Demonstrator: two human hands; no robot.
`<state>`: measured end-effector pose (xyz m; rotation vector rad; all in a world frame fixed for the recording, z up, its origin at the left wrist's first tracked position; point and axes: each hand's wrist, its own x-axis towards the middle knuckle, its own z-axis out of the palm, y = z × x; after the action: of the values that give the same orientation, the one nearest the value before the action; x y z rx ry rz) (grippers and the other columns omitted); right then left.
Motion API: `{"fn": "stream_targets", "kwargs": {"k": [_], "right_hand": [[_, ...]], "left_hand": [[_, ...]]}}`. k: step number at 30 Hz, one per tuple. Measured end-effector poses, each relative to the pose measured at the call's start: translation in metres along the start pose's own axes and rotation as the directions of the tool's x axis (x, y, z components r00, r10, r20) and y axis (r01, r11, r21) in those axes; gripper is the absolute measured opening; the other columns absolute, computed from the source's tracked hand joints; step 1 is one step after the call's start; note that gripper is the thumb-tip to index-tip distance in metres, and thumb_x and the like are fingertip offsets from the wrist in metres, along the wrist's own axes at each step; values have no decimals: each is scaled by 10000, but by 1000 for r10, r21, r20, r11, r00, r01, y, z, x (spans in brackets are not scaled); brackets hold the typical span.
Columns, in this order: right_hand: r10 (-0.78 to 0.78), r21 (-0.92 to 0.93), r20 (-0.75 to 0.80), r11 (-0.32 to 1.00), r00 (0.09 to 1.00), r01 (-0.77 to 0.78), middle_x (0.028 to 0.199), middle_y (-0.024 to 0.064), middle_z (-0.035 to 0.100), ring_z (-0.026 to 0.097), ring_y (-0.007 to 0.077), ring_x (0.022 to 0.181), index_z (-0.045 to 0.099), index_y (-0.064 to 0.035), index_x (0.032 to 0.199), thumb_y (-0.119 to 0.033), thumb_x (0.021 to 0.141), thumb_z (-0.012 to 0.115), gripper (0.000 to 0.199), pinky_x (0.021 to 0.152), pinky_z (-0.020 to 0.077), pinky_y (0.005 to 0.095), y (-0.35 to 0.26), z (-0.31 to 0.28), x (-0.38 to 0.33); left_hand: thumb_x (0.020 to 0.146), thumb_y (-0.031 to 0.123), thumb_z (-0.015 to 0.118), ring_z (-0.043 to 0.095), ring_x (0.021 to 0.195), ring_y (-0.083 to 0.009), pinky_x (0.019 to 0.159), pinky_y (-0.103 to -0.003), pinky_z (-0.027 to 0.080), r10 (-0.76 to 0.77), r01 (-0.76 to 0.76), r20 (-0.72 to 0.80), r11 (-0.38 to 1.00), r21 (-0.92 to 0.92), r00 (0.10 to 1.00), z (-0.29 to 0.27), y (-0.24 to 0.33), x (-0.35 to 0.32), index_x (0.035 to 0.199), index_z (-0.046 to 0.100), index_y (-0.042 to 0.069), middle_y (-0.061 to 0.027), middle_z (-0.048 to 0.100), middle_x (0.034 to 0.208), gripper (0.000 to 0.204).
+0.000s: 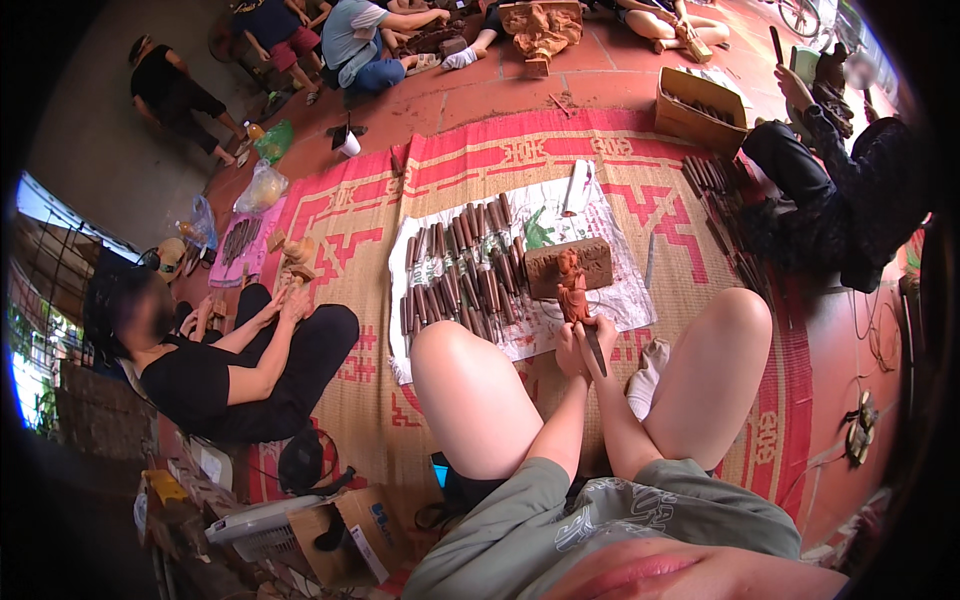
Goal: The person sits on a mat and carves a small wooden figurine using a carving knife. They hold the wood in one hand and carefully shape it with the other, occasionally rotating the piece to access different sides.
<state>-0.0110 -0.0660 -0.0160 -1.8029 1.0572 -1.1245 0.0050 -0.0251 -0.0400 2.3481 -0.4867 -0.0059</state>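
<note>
Between my knees, both hands are close together around the base of a small reddish-brown carved wooden figurine (572, 290). My left hand (570, 352) is closed on its lower end. My right hand (604, 334) is closed around a dark-handled carving tool (597, 354), whose handle slants back toward me; its tip is hidden. Behind the figurine, and partly covered by it, lies a brown wooden block (592, 262). Several carving chisels (470, 262) with dark wooden handles lie in rows on a white printed cloth (622, 290) to the left.
A red and tan woven mat (360, 300) lies beneath. A white roll-like object (576, 188) rests at the cloth's far edge. One person (230, 370) sits at left, another (850, 190) at far right near more tools (722, 215). A cardboard box (700, 108) stands at back right.
</note>
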Motion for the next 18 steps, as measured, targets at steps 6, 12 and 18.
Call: {"fn": "stream_targets", "kwargs": {"k": [6, 12, 18], "right_hand": [[-13, -127, 107, 991, 994, 27, 668, 150, 603, 585, 334, 700, 603, -18, 618, -169, 584, 699, 183, 675, 463, 424, -5, -2, -1], [-28, -104, 80, 994, 996, 37, 684, 135, 602, 572, 318, 708, 598, -27, 638, -163, 613, 690, 166, 699, 444, 414, 6, -5, 1], [-79, -85, 67, 993, 995, 84, 682, 129, 594, 540, 319, 703, 598, -33, 655, -166, 670, 682, 158, 700, 418, 415, -7, 1, -3]], "left_hand": [[826, 262, 548, 603, 830, -300, 634, -367, 547, 176, -171, -4, 961, 218, 984, 5, -10, -1, 965, 489, 98, -102, 530, 918, 223], [823, 288, 550, 608, 867, -318, 661, -405, 537, -43, 39, 83, 998, 54, 996, 8, 1, 0, 998, 502, 108, -124, 549, 977, 256], [823, 250, 565, 566, 986, -307, 725, -390, 532, -97, 97, 140, 995, 5, 985, -1, -10, 6, 1034, 488, 106, -98, 542, 1038, 266]]}}
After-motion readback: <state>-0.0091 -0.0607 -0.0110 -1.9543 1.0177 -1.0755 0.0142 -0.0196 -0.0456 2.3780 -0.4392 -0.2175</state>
